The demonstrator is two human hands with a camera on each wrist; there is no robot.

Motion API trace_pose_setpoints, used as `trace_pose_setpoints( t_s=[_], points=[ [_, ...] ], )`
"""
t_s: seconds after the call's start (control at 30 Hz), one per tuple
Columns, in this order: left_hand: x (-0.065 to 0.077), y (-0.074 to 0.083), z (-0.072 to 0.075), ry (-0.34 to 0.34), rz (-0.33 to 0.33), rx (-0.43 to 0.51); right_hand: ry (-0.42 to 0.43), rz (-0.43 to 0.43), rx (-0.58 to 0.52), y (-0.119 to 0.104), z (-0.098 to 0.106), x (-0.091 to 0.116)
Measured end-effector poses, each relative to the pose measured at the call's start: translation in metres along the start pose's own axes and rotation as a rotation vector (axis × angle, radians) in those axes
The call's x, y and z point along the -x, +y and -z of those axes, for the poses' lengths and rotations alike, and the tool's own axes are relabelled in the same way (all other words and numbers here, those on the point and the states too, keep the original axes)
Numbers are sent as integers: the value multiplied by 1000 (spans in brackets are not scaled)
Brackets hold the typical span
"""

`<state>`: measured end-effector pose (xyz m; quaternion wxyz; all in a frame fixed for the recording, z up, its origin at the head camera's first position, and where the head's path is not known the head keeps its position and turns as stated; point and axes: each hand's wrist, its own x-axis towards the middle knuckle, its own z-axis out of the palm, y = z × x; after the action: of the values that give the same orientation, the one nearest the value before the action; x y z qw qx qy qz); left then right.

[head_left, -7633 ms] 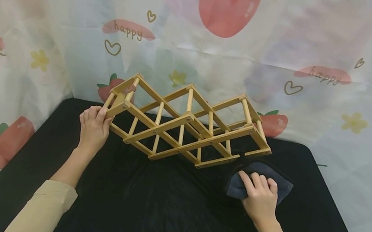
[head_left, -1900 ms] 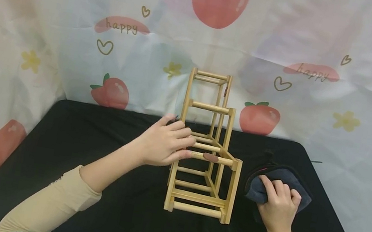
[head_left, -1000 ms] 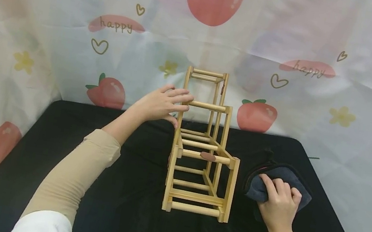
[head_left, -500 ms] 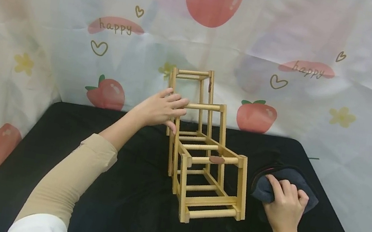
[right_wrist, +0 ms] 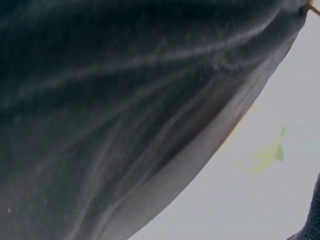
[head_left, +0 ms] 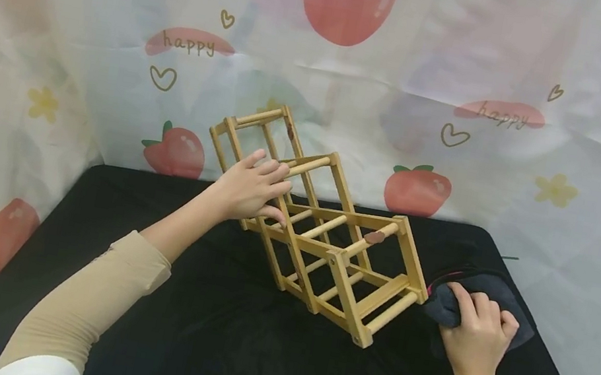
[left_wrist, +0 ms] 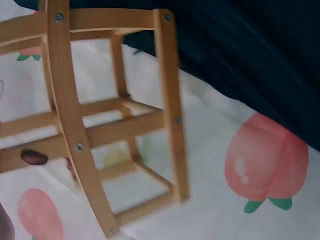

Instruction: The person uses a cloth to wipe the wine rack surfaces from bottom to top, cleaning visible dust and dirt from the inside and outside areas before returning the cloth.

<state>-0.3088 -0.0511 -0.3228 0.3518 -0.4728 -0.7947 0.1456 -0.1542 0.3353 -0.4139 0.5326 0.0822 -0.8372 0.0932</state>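
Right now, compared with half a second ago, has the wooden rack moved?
Yes: against the black table, the wooden rack has turned, far end going left, near end right.

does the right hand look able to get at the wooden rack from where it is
Probably yes: the right hand is close beside the wooden rack's nearest corner, with only the dark cloth it grips seen between them. Grasping a bar would likely mean releasing that cloth first.

Soft, even light fills my head view; my left wrist's is dim, slightly blurred; my right's backdrop [right_wrist: 240, 195] washes out pale.
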Motion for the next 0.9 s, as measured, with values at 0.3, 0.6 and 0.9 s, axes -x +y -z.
trace_pose_setpoints(
  t_s=[0.3, 0.6, 0.9],
  points=[
    [0, 21, 7, 113, 114, -80, 39, -35, 19, 8, 7, -3],
    [-16, 47, 15, 46, 245, -200, 51, -68, 10, 10, 9, -9],
    [-37, 68, 17, 18, 390, -319, 61, -81, 10, 11, 11, -10]
  ],
)
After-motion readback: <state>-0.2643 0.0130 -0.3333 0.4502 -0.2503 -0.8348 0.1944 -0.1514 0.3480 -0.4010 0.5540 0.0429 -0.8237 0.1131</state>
